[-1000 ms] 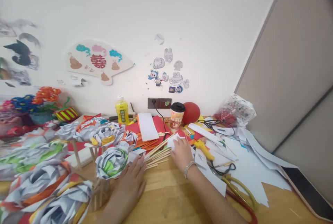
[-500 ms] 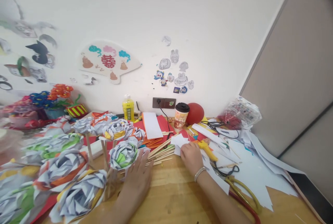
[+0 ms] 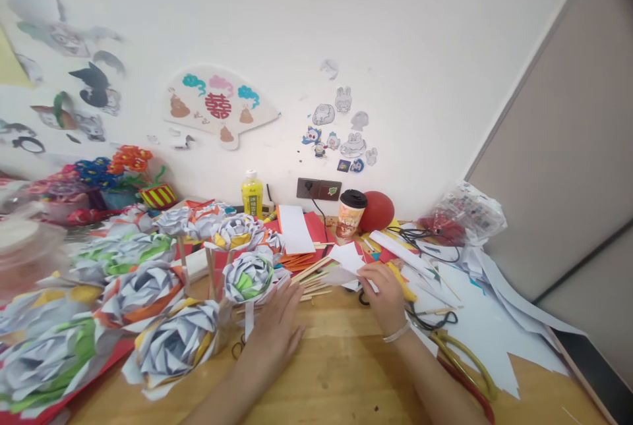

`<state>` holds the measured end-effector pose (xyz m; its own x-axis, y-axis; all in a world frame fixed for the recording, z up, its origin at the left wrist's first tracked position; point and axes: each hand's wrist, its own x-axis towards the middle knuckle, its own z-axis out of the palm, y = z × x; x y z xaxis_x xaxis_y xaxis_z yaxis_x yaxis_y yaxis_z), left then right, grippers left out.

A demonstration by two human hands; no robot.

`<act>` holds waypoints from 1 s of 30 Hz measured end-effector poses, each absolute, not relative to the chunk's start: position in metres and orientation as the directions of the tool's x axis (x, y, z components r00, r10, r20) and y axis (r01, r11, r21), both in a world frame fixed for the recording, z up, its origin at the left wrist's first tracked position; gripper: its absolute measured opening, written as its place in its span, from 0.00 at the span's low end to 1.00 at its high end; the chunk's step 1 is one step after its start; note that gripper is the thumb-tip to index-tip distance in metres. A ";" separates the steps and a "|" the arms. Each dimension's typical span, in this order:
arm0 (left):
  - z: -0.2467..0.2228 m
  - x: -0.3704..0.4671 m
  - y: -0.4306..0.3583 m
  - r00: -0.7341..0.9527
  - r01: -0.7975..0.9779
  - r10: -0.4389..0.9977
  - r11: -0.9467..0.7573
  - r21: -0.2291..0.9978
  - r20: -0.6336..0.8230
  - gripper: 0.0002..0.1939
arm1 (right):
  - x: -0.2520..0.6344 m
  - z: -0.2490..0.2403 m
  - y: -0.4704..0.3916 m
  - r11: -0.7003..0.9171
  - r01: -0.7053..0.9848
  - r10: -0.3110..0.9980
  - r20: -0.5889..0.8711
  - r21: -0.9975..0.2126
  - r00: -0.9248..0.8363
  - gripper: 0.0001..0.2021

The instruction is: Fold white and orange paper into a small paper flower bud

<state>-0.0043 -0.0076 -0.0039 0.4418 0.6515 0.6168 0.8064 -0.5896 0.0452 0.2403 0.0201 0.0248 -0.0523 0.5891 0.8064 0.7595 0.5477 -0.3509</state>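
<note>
My right hand [image 3: 383,293] pinches a small piece of white paper [image 3: 340,275] between thumb and fingers, just right of a pile of thin wooden sticks [image 3: 311,280]. Beside the white and green paper flower [image 3: 248,277], my left hand [image 3: 277,323] rests near the table with its fingers extended and the thumb apart. Several more folded paper flowers, such as the white and yellow one [image 3: 175,339], crowd the left side. A yellow glue gun [image 3: 403,282] lies partly behind my right hand.
A lidded cup [image 3: 351,215], a red balloon [image 3: 378,211] and a yellow bottle [image 3: 252,196] stand by the wall. Scissors with yellow handles [image 3: 467,362] lie at the right near large white sheets [image 3: 494,326]. Black cable loops beside them.
My right hand has lifted a piece of white paper off the pile. My left hand has shifted slightly right in view. The whole view has moved a little.
</note>
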 end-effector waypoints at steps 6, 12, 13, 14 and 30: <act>-0.011 -0.006 -0.003 0.536 0.750 0.638 -0.660 0.034 0.553 0.24 | 0.244 0.008 0.022 0.626 0.775 0.514 0.705 0.082 -0.489 0.11; -0.023 -0.007 0.000 0.758 0.598 0.529 -0.797 -0.082 0.381 0.21 | 0.247 0.013 0.015 0.603 0.797 0.538 0.737 0.002 -0.408 0.10; -0.024 -0.006 -0.001 0.771 0.585 0.522 -0.806 -0.084 0.365 0.22 | 0.248 0.016 0.012 0.580 0.813 0.530 0.780 -0.046 -0.333 0.10; -0.024 -0.006 -0.001 0.771 0.586 0.525 -0.807 -0.078 0.360 0.23 | 0.249 0.020 0.009 0.562 0.822 0.515 0.817 -0.093 -0.259 0.10; -0.016 0.000 -0.012 0.590 0.714 0.696 -0.686 0.138 0.409 0.37 | 0.213 0.014 -0.037 0.482 0.602 0.854 0.494 -0.637 -0.160 0.10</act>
<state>-0.0002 -0.0119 -0.0164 0.5901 0.6959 0.4092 0.7141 -0.6864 0.1377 0.2125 -0.0370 0.0142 -0.1600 0.8544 0.4944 0.6015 0.4816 -0.6374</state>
